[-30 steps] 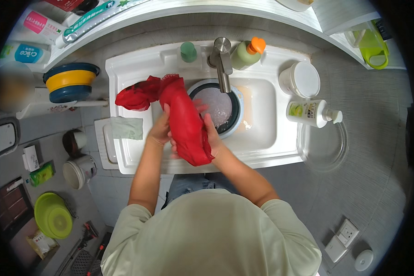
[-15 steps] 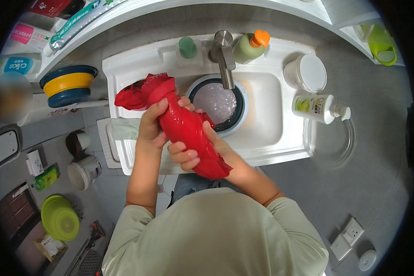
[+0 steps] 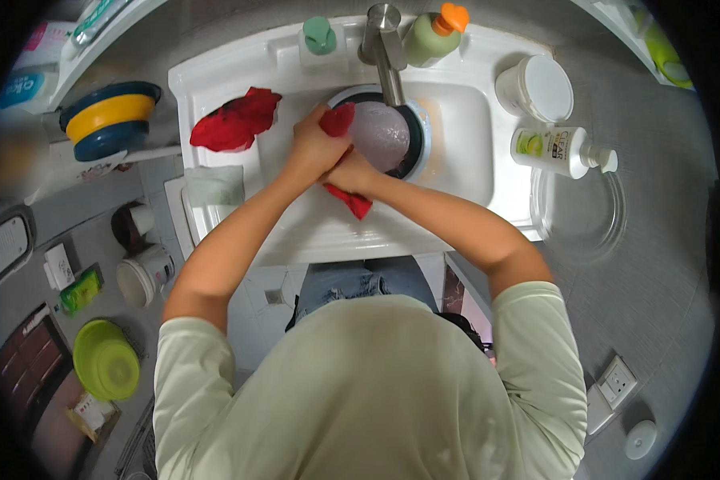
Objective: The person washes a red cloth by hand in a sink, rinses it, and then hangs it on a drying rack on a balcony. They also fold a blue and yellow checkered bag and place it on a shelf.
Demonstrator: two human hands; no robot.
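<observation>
Left hand (image 3: 316,146): it's gripping the bunched red cloth (image 3: 339,120) tightly!
Right hand (image 3: 354,172): it's clenching that same cloth, touching the left!
Basin (image 3: 425,146): it's sitting beneath the faucet (image 3: 386,68)!

Red cloth (image 3: 338,120), glossy sink (image 3: 466,164)

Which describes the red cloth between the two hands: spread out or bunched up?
Bunched up: the left hand and right hand are closed around the held red cloth, with only its ends sticking out.
</observation>
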